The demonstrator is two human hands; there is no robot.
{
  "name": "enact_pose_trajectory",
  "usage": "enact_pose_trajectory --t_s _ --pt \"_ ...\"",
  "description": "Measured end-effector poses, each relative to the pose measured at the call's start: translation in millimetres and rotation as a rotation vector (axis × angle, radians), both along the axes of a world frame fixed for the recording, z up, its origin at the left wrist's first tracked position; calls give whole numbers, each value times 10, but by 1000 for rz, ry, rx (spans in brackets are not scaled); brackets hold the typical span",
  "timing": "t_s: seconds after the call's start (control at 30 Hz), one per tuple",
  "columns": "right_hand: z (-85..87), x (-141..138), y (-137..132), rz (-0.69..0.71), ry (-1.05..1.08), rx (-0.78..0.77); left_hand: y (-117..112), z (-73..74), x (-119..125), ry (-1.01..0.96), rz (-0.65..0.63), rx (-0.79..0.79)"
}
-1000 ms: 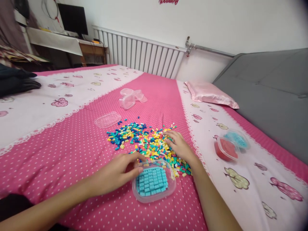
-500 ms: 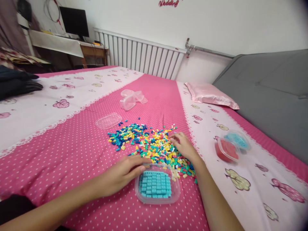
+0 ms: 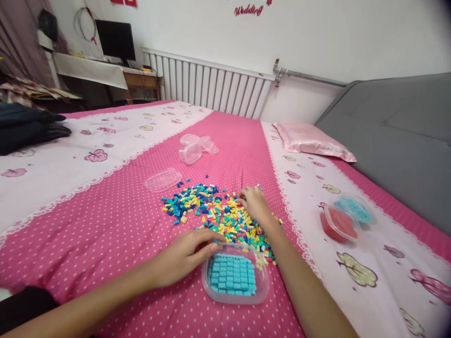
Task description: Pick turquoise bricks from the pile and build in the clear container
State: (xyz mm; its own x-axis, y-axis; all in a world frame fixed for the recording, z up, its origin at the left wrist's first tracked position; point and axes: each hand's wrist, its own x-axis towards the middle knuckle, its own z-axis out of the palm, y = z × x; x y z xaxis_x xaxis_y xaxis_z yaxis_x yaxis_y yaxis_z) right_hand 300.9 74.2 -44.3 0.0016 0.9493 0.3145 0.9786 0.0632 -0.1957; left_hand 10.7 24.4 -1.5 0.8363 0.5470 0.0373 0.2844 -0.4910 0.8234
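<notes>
My left hand [image 3: 188, 253] rests at the far left corner of a clear plastic container [image 3: 262, 286], thumb on the rim and fingers curled along its far side. Inside the container, light-blue toy bricks [image 3: 232, 273] lie packed in neat rows. Beyond it spreads a loose pile of small toy bricks [image 3: 229, 220] in yellow, teal, dark blue, white and pink. My right hand [image 3: 255, 204] reaches into the far right part of this pile with its fingers bent downward. Whatever lies between those fingertips is too small or hidden to make out.
Left of the pile lies a clear lid [image 3: 162, 180]. More clear containers [image 3: 192, 152] sit farther back. On the right are a container of red pieces [image 3: 340, 224] and one of blue pieces [image 3: 355, 209]. A pink pillow [image 3: 313, 141] lies near the grey headboard [image 3: 391, 136].
My right hand has moved left and slightly away over the pile, its fingers more bent. The left hand stays at the container's rim. The whole view has shifted slightly.
</notes>
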Motion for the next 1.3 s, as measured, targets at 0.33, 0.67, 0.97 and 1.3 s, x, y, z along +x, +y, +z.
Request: enact_pose_trajectory --t_s 0.33,0.67,0.97,1.3 --pt "173 -33 -107 43 145 22 -25 -14 59 -11 53 -71" --pt "1078 -647 -1076 388 451 -254 -93 -45 -13 -42 80 70" --pt "881 -964 -1242 443 300 -646 -69 -132 -26 -103 27 121" --pt "932 -825 -1237 426 250 -605 82 -58 129 -157 145 251"
